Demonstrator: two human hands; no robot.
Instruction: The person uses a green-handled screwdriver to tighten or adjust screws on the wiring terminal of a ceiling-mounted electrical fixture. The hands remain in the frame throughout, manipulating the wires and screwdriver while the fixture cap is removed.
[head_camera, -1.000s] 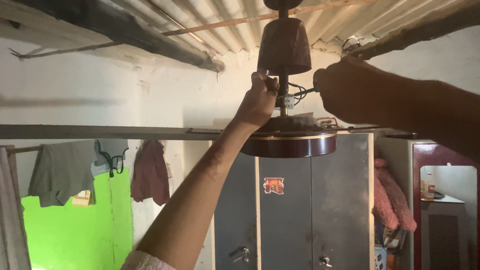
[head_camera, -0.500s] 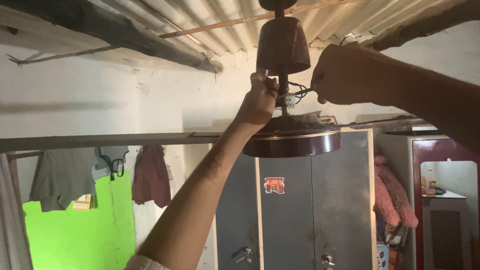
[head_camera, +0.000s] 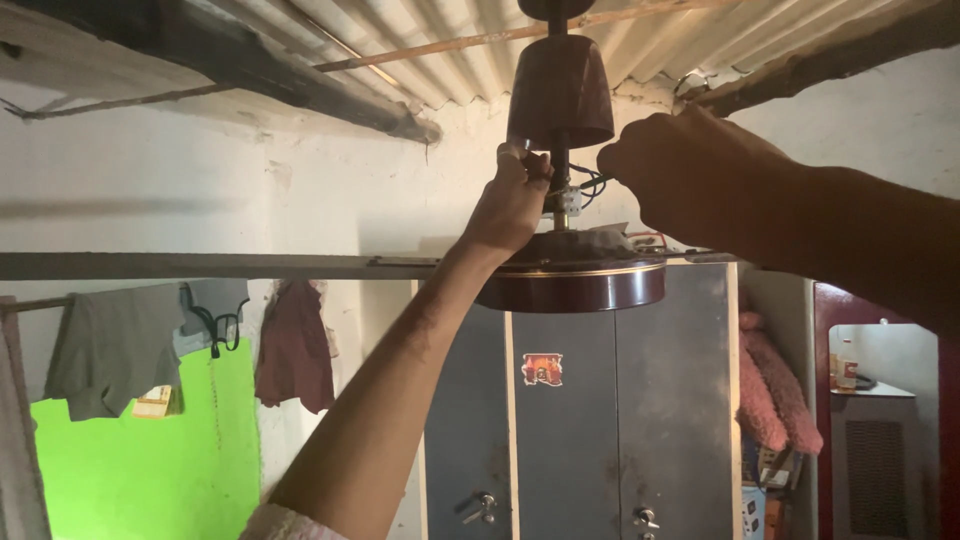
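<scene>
Brown ceiling fan (head_camera: 570, 275) upper centre of frame, cup-shaped canopy (head_camera: 560, 92) above on rod. Left hand (head_camera: 510, 200) raised, fingers pinched at wires (head_camera: 590, 182) and white connector (head_camera: 569, 200) beside rod. Right hand (head_camera: 690, 175) clenched just right of wires; what it grips cannot be told. Grey metal cupboard (head_camera: 620, 400) behind, lower centre.

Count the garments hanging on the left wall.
3: a grey shirt far left, a grey cloth beside it, a maroon garment nearest the cupboard. The left arm may hide others.
</scene>
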